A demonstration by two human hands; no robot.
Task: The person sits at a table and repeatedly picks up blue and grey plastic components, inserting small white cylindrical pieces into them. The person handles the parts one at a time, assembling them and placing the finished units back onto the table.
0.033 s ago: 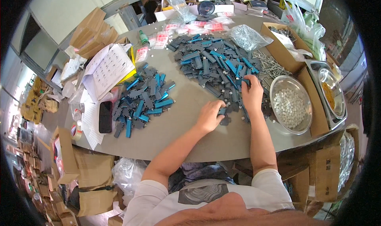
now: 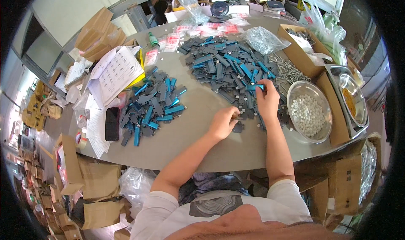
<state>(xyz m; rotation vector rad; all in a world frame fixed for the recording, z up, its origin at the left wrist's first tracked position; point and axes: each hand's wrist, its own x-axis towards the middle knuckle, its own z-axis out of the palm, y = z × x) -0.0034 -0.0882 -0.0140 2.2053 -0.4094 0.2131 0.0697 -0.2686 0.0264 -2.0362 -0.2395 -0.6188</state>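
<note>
My right hand pinches a blue-and-grey plastic piece between thumb and fingers, at the near right side of a large pile of similar blue and dark grey parts. To its left, my left hand has thumb and fingertips drawn together at the pile's near edge. Whatever it may hold is too small or hidden to make out. Just beside its thumb a flat dark grey piece lies on the table. A second, smaller pile of the same blue and grey parts lies to the left.
A steel bowl of small white pieces stands at right, near metal screws or pins and a cardboard box. A steel tray is farther right. At left lie a phone and printed papers. Plastic bags lie behind.
The blue piece in my right hand now lies crosswise, sticking out leftward from the fingertips. My left fingers have lifted slightly and come off the dark grey piece by the thumb.
</note>
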